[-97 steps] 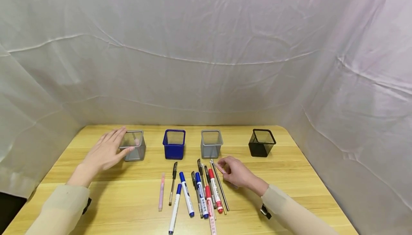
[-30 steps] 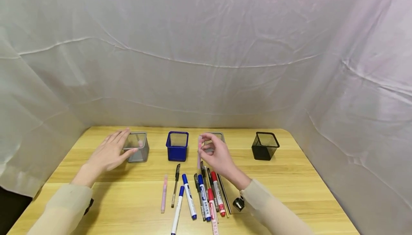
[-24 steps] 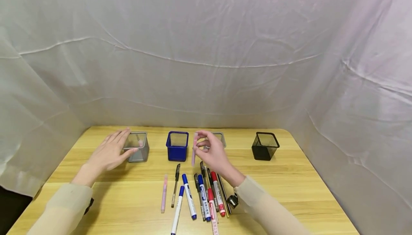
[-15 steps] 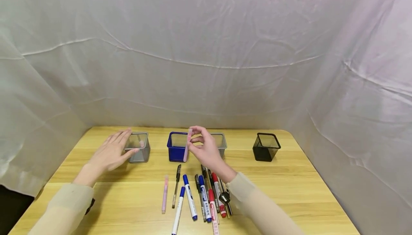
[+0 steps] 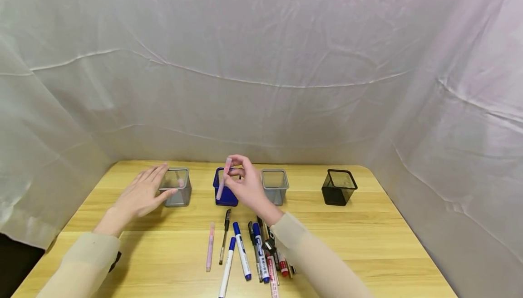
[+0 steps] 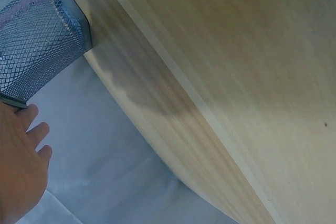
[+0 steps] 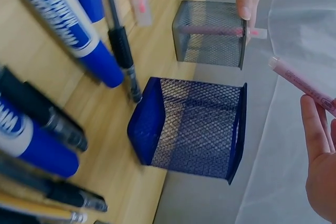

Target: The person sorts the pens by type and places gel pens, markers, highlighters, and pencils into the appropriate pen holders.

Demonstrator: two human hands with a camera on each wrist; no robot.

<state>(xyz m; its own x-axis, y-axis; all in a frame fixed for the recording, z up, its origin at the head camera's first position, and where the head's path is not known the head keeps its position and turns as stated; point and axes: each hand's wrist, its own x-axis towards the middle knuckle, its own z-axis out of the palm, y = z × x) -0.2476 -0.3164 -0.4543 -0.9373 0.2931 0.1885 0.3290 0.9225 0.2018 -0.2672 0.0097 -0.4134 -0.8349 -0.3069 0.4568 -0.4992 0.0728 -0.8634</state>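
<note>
My right hand (image 5: 247, 189) pinches a pink highlighter (image 5: 223, 180) by its barrel, tilted, in front of and above the blue mesh pen holder (image 5: 227, 199). The right wrist view shows the highlighter (image 7: 302, 81) apart from the blue holder's rim. With its fingers extended, my left hand (image 5: 139, 193) rests at the rim of the left grey mesh pen holder (image 5: 179, 197). Inside that holder stands another pink highlighter (image 7: 210, 30). One more pink highlighter (image 5: 210, 247) lies on the table.
A second grey holder (image 5: 275, 193) and a black one (image 5: 337, 193) stand to the right. In front lie blue markers (image 5: 242, 251), a black gel pen (image 5: 224, 236) and several more pens and red markers (image 5: 273, 275), partly covered by my right sleeve.
My right hand has picked up the pink highlighter from the right of the pile and carried it up and left, past the second grey holder to the blue one. My left hand stays put.
</note>
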